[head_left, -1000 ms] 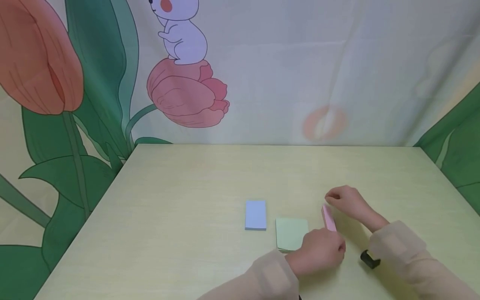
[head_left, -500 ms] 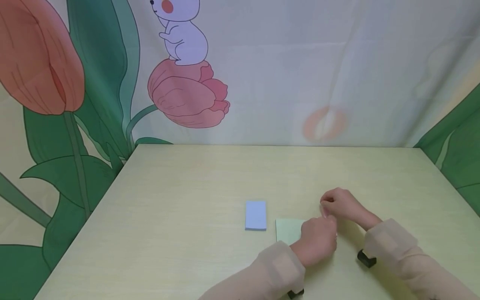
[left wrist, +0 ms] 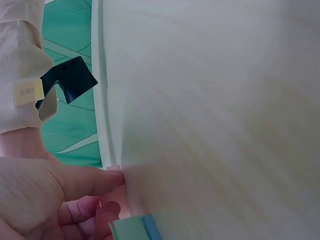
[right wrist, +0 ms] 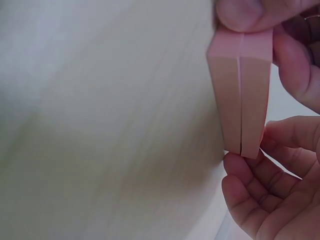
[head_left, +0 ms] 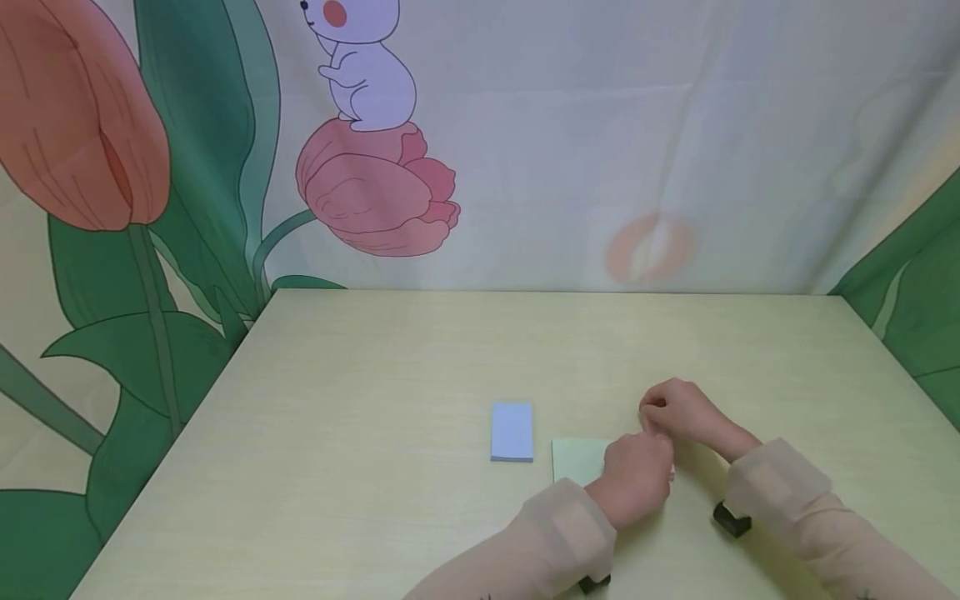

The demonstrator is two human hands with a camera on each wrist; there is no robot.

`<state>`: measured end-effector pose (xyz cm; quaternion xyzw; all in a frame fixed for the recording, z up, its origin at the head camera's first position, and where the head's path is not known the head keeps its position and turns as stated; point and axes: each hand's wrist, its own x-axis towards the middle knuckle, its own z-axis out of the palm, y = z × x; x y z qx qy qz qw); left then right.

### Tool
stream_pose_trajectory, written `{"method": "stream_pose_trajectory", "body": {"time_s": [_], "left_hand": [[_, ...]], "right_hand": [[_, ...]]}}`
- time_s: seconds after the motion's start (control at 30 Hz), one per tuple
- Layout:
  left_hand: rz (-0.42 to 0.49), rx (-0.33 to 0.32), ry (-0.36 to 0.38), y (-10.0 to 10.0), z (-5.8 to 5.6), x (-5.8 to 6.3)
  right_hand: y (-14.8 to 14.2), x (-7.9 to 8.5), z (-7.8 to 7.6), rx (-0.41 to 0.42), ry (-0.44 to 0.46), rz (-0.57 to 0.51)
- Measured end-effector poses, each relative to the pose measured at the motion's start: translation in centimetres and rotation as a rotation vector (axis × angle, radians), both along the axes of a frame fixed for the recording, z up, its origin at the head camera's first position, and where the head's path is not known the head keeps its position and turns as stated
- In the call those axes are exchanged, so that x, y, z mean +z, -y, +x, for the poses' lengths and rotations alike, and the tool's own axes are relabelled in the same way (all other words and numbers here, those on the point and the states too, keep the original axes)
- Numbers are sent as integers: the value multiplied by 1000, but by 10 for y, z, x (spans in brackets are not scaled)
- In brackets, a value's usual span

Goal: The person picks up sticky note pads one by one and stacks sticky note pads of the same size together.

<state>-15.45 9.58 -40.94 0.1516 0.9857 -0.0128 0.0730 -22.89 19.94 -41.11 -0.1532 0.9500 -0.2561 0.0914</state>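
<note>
A pink sticky note pad point(right wrist: 240, 100) stands on its edge, a seam running down its length. My left hand point(head_left: 637, 475) holds its near end, thumb and fingers on either side; in the left wrist view the pad point(left wrist: 116, 196) shows between the left hand's thumb and fingers. My right hand point(head_left: 686, 410) pinches the far end, with curled fingers point(right wrist: 240, 170) at the pad's lower corner. Partly hidden under the left hand lies a green sticky note pad point(head_left: 577, 460). To its left is a blue sticky note pad point(head_left: 512, 432), flat on the table.
The pale wooden table point(head_left: 360, 375) reaches back to a printed curtain point(head_left: 540, 167) with tulips and a white cartoon animal. Black wrist pieces point(head_left: 732, 520) hang below both sleeves.
My right hand has come slightly left and my left hand slightly up, so the two meet at the pink pad. They now cover most of it. In the last half second little has moved.
</note>
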Motion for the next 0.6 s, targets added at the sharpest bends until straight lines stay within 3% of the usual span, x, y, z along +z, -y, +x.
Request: {"method": "stream_pose_trajectory", "body": {"time_s": [0.6], "left_hand": [[46,-55,3,-1,-2,-4]], "right_hand": [[1,1,2,-5,56,-14]]}}
